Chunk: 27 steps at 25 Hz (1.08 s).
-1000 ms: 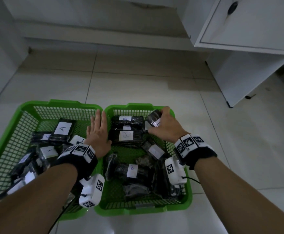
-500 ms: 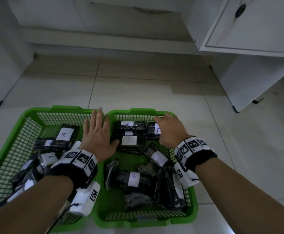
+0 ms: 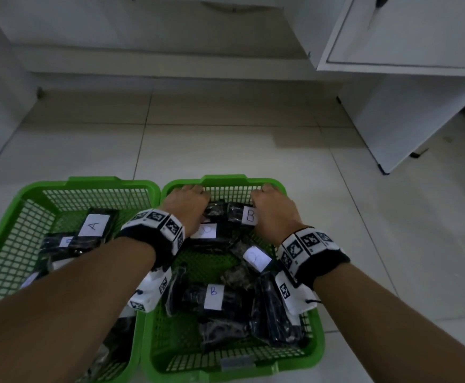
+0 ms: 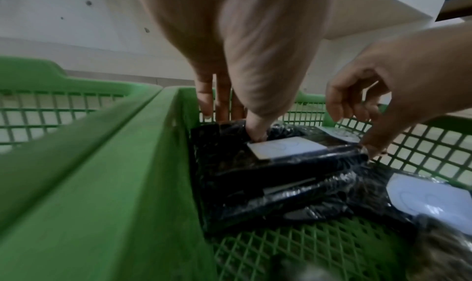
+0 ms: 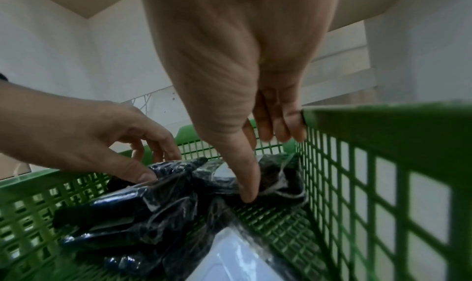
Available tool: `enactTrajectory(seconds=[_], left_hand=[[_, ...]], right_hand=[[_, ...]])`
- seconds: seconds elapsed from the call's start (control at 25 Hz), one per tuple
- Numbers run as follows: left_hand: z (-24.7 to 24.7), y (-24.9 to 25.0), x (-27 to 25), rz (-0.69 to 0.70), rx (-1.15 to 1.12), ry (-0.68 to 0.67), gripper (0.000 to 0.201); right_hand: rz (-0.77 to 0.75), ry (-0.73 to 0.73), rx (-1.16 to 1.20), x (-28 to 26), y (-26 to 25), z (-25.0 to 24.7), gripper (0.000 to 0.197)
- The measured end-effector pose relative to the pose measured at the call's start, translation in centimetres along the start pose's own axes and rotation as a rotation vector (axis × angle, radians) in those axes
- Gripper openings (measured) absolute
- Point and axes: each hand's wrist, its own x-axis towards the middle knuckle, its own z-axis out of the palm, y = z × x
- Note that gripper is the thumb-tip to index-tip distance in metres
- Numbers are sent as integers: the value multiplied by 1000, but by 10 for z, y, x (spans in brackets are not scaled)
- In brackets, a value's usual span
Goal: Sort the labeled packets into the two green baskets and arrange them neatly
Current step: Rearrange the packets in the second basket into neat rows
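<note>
We are tidying the far end of the right basket (image 3: 312,324): our left hand (image 3: 187,201) is pinching the black packet (image 4: 268,164) in the far left corner, thumb on top and fingers behind, while our right hand (image 3: 274,207) is gripping the B-labelled packet (image 3: 242,215) beside it the same way. We are judging that the next move calls for squaring both against the far wall, then turning to the loose packets (image 3: 214,298) lying askew nearer us.

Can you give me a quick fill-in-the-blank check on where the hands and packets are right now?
1. Both hands are at the far end of the ____ green basket.
2. The packet lying between the left hand and the right hand is labeled ____.
3. The clearest label in the left basket reads ____.

Missing words: right; B; A
</note>
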Motion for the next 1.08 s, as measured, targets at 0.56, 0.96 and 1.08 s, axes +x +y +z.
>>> enactTrajectory(seconds=[0.56, 0.96, 1.08], left_hand=[[14, -1, -12, -132, 49, 157, 62], [11, -27, -9, -191, -193, -22, 94], [12, -27, -11, -185, -192, -42, 95]], right_hand=[[95, -12, 16, -3, -12, 8, 43], [-7, 25, 4, 2, -3, -6, 30], [14, 32, 79, 6, 3, -1, 21]])
